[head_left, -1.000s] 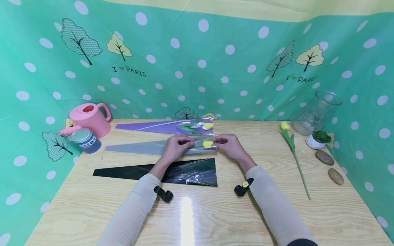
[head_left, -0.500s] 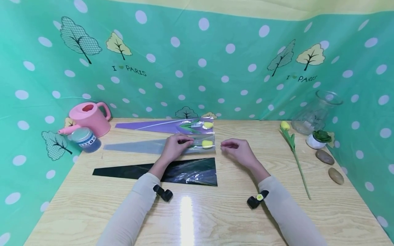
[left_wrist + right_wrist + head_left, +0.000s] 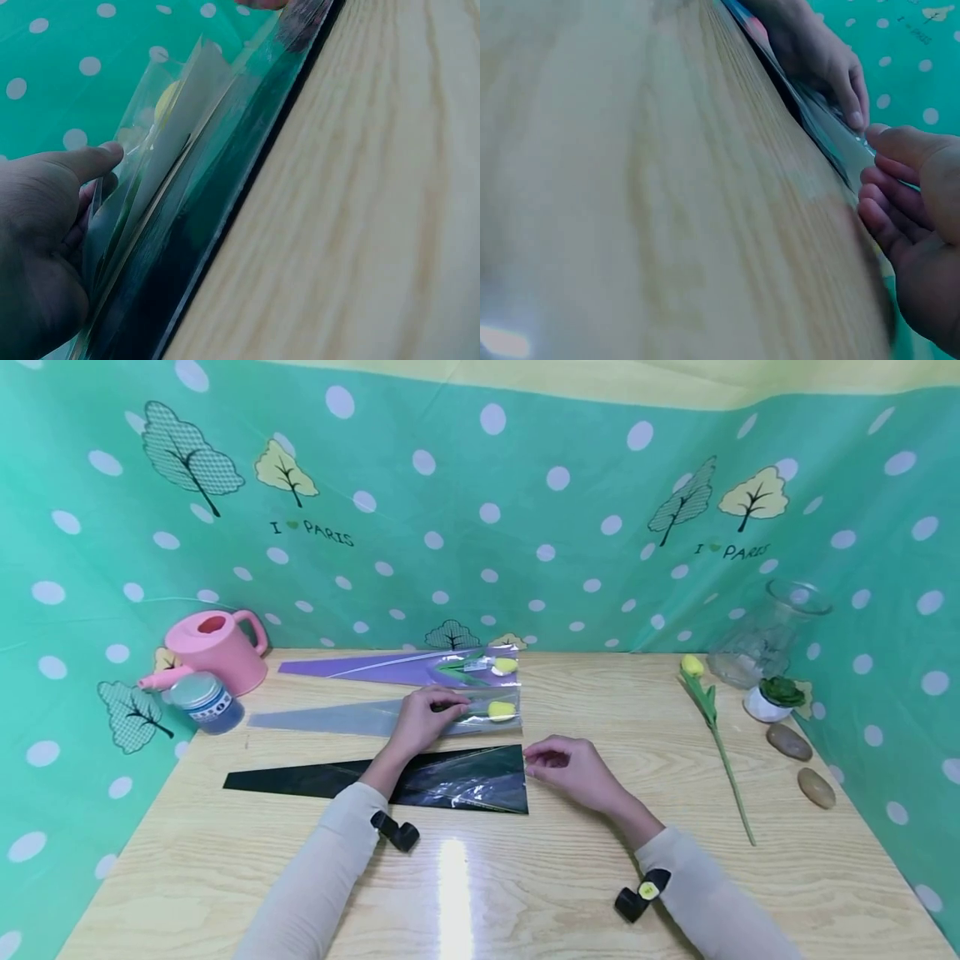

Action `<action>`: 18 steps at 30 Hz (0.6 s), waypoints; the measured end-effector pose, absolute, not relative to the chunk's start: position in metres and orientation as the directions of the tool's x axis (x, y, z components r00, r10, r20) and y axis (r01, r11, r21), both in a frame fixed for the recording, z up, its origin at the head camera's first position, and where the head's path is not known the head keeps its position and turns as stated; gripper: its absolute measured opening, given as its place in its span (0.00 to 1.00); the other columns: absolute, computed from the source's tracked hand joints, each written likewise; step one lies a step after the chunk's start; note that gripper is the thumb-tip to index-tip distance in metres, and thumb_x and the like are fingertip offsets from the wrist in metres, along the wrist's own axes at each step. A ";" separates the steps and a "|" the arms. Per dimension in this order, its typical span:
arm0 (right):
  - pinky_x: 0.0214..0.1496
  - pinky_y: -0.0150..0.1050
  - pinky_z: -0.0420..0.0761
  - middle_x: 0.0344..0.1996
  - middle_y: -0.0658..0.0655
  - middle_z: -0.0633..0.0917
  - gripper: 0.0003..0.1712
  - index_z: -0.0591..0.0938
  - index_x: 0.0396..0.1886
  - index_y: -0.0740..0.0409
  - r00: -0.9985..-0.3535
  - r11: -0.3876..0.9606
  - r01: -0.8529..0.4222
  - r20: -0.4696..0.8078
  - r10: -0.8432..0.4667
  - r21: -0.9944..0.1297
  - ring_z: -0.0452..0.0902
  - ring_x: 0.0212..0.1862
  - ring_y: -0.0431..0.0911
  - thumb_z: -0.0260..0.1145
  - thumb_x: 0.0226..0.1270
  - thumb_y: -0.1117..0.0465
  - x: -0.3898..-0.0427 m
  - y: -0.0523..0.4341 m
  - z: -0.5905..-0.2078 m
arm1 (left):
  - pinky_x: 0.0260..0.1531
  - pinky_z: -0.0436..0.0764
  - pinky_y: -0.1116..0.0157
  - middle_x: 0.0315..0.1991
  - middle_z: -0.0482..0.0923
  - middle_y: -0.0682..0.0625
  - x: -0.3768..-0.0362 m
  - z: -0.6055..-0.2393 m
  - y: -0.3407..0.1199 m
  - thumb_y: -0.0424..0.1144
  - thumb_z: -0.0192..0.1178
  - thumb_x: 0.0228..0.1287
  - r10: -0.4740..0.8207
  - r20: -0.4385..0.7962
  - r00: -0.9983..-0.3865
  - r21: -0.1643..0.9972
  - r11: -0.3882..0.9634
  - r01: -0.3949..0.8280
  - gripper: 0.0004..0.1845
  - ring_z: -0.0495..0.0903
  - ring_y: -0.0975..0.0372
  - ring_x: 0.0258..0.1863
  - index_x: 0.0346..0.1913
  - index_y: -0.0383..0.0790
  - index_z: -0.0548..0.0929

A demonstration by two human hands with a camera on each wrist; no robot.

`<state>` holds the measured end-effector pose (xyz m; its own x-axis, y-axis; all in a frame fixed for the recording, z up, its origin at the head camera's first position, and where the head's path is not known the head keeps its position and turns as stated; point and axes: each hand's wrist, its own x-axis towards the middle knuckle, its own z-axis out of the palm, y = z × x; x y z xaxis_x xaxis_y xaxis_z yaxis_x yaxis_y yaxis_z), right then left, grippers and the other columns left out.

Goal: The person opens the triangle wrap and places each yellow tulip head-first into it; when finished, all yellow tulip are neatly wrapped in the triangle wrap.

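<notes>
Objects around the wooden table [image 3: 525, 893]

At the far left stand a pink watering can [image 3: 217, 647] and a blue jar [image 3: 204, 700]. A purple sleeve [image 3: 390, 667] lies at the far side. On the right lie a yellow tulip [image 3: 712, 727], a glass vase [image 3: 765, 631], a small potted plant [image 3: 776, 697] and two stones [image 3: 802, 764].

Bare table [image 3: 480, 893] before black sleeve [image 3: 450, 777]
</notes>
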<state>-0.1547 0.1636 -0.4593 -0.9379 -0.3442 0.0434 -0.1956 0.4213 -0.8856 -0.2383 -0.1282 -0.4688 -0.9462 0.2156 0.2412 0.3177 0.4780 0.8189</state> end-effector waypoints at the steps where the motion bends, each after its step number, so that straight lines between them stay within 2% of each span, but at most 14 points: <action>1: 0.43 0.30 0.84 0.40 0.53 0.90 0.13 0.90 0.48 0.54 -0.936 0.425 -0.206 0.051 -0.349 -0.882 0.84 0.41 0.42 0.77 0.64 0.59 -0.154 0.163 -0.460 | 0.58 0.82 0.51 0.48 0.89 0.48 -0.238 -0.469 -0.128 0.41 0.71 0.67 0.215 0.237 -0.947 0.819 0.481 0.314 0.07 0.85 0.53 0.54 0.44 0.47 0.94; 11: 0.33 0.30 0.77 0.35 0.44 0.84 0.12 0.92 0.46 0.50 -0.899 0.522 -0.372 0.159 -0.407 -0.767 0.75 0.32 0.37 0.78 0.63 0.57 -0.152 0.160 -0.472 | 0.58 0.82 0.51 0.48 0.89 0.49 -0.238 -0.470 -0.125 0.41 0.71 0.67 0.214 0.239 -0.947 0.805 0.503 0.316 0.07 0.85 0.53 0.54 0.45 0.48 0.93; 18: 0.33 0.30 0.79 0.35 0.47 0.87 0.06 0.93 0.40 0.54 -0.882 0.525 -0.435 0.228 -0.413 -0.732 0.77 0.32 0.35 0.77 0.63 0.63 -0.150 0.152 -0.469 | 0.61 0.80 0.51 0.48 0.90 0.48 -0.237 -0.468 -0.128 0.40 0.71 0.67 0.203 0.233 -0.951 0.813 0.496 0.305 0.07 0.85 0.53 0.55 0.45 0.47 0.93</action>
